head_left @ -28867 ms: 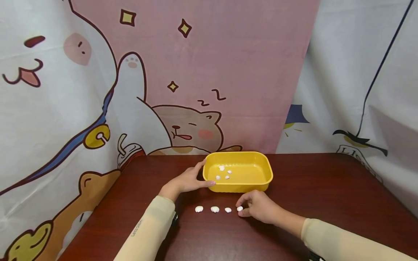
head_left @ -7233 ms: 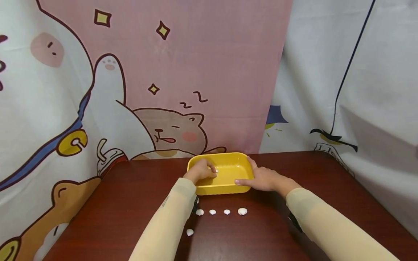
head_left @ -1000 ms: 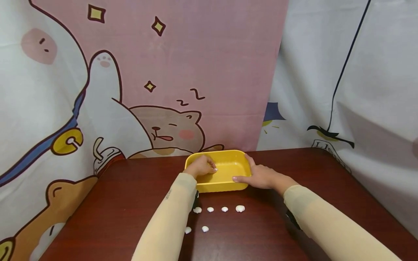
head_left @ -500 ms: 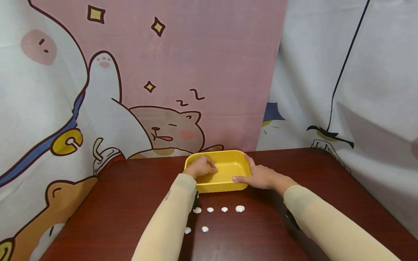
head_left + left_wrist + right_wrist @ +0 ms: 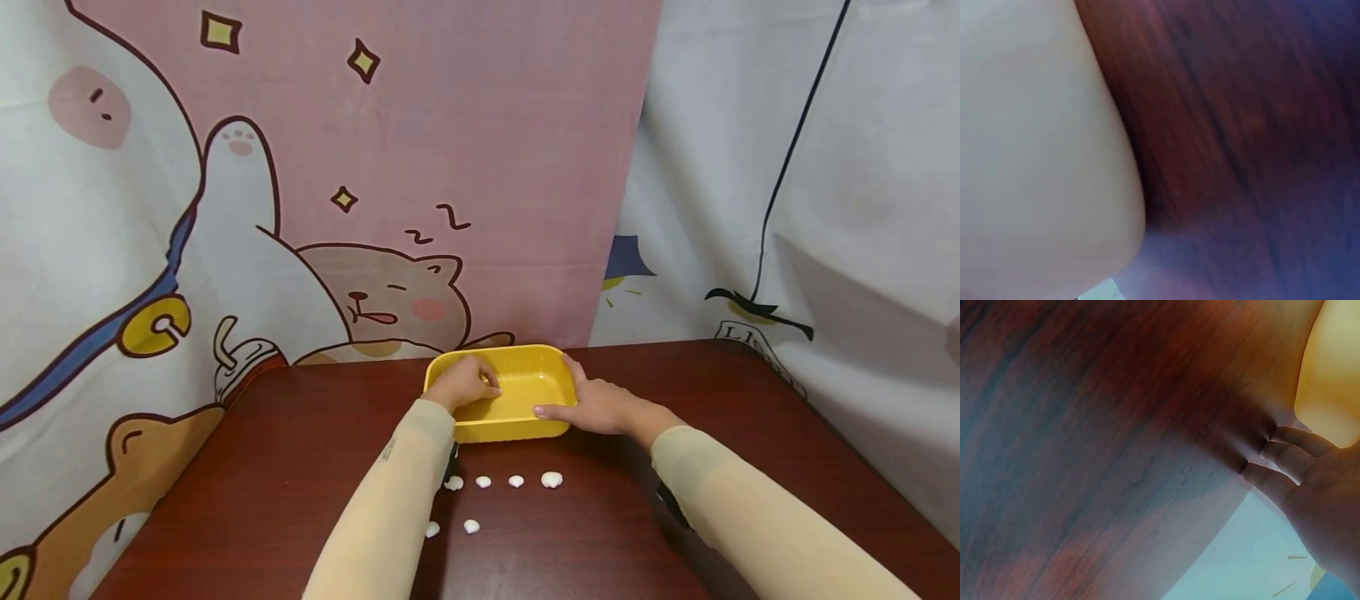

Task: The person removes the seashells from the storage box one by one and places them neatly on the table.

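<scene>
Inside the yellow plastic bin [image 5: 512, 428], my left hand [image 5: 462, 383] reaches down with curled fingers, thumb and fingertips brought together. A small white seashell showed at those fingertips a second ago; now the fingers hide it. My right hand [image 5: 603, 406] grips the bin's right end, thumb across the front rim and fingers along the outer side. In the right wrist view, fingers of the right hand [image 5: 1329, 487] extend beside the bin's yellow wall [image 5: 1332, 375]. The left wrist view shows only sleeve and tabletop.
Before the bin lies a row of white seashells [image 5: 516, 481], its left end partly behind the left sleeve [image 5: 382, 500]. Closer to me are two more shells [image 5: 471, 527]. The dark wooden table [image 5: 675, 467] ends at a printed cartoon curtain [image 5: 525, 167].
Since the earliest frame, the hands swapped roles and the shells in view inside the bin are gone. A second nearer shell appeared within the last seven seconds. Over the last second, the hands barely moved.
</scene>
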Demonstrator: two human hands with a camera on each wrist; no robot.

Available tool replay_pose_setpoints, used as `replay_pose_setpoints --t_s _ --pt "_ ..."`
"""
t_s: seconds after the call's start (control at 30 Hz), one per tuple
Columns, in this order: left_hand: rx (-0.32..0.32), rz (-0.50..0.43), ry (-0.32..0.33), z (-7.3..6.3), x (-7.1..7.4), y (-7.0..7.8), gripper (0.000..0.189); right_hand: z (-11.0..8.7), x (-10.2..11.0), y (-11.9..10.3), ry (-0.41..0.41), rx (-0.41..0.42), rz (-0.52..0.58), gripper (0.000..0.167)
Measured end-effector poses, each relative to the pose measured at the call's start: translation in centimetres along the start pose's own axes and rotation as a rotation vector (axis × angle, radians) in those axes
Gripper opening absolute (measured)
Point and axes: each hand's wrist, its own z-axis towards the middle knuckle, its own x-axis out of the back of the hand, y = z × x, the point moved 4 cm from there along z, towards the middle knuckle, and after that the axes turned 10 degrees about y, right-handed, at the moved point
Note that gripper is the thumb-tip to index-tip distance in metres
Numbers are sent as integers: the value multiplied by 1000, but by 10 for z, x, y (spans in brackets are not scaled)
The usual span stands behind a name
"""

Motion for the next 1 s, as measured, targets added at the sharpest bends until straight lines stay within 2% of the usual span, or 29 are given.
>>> replay_pose_setpoints --t_s 0.23,0.47,0.7,1.0 --pt "-44 16 -8 -5 4 3 6 -1 0 -2 3 23 -8 136" --pt "-70 -44 -90 -11 9 3 7 -2 0 -3 0 12 -3 137" --pt "-54 -46 -155 -15 10 1 6 -2 -2 -2 -1 11 9 136" --pt "-87 -49 -147 -14 6 1 6 -2 -1 -1 17 19 -15 135"
